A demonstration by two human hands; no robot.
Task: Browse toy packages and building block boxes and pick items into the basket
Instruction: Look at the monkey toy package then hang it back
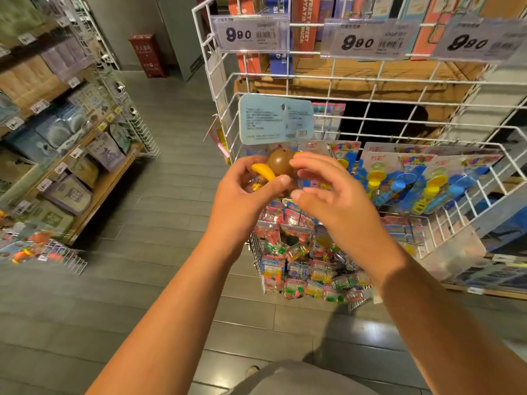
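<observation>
- The left hand (245,189) sat at the centre of the frame, closed around the lower part of a toy package (275,129); the thumb pressed across its front, the fingers wrapped behind
- The toy package stood upright above that hand; its pale blue backing card, printed with small text and a barcode, faced the camera; under the card, inside clear plastic, showed a brown ball-shaped piece (281,162) and a yellow banana-shaped piece (263,171)
- The right hand (328,192) was just right of centre, fingers spread and loosely curled, open; its fingertips were at the brown piece, though whether they touched it could not be told
- Behind the hands, at the right of the frame, stood a white wire rack (328,89); blue and yellow carded toys (399,178) hung in its middle tier
- Lower centre, a wire bin (313,266) held a heap of small clear packs with red, green and yellow contents
- Across the top of the frame three price tags (251,34) read 9.90; coloured boxes (306,21) stood upright behind them
- At the left of the frame ran wooden shelves (94,178) of packaged goods; the floor (171,223) was grey planks
</observation>
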